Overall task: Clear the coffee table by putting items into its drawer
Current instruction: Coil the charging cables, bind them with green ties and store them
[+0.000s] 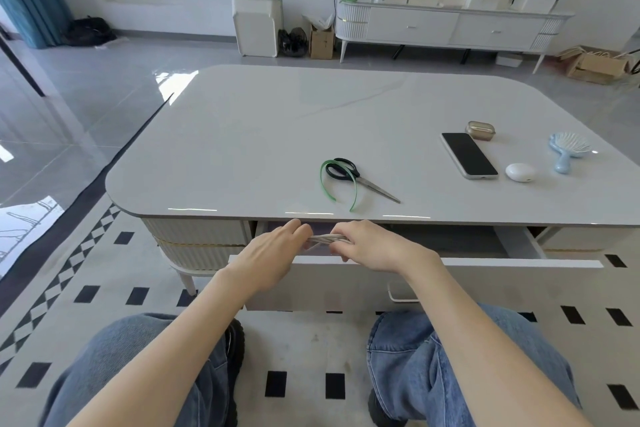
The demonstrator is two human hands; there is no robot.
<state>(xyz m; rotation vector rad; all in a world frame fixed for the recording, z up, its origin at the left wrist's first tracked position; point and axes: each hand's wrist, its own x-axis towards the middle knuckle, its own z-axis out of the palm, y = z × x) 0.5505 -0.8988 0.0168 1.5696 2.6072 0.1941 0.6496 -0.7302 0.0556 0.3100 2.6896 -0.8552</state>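
living room with grey floor tiles, a checker-edged rug [311,340] and a white sideboard [450,28] at the far wall. the glossy white desk [277,135] stands in the middle. its drawer [485,284] is pulled out on the near side, toward the person's knees.

step in hand: stowing one item. the left hand [273,253] and right hand [367,246] meet over the left part of the open drawer. each pinches one end of a pale twisted cord [325,238] with curled fingers, and the cord runs between them, just under the desk's near edge. it appears to be on its way down into the drawer, not yet released.

next move, as judged: lower the cord below the front panel and let go with both hands. then reach for the nearest item, likely the black-handled scissors [360,177] or the green headband [322,180] lying across their handles.

remaining on the desk, right side:
- a smartphone [469,155], screen up.
- a small metallic case [480,130], just beyond the smartphone.
- a white oval case [520,172], near the smartphone's near end.
- a light blue hairbrush [568,149], farthest right.

container: the drawer interior is mostly hidden by the hands, the front panel and the desk edge. only a grey strip of its floor shows to the right, so its contents cannot be told.
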